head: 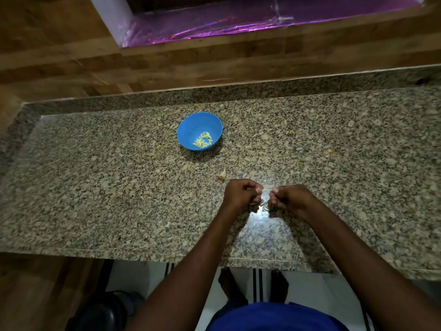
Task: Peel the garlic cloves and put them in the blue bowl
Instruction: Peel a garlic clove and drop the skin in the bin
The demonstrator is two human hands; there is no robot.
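A blue bowl (191, 125) stands on the granite counter (95, 187) towards the back, holding several pale peeled garlic cloves (203, 140). Near the counter's front, my left hand (241, 193) and my right hand (290, 199) are curled close together, a small gap between them. Each pinches something small at its fingertips; it looks like garlic or its skin, mostly hidden by the fingers. Small bits (263, 207) show just below the fingers.
A scrap of garlic skin (222, 174) lies on the counter between the bowl and my hands. A wooden wall rises behind the counter, with a purple foil-lined recess (238, 22) above. A dark round object (105, 311) sits on the floor below.
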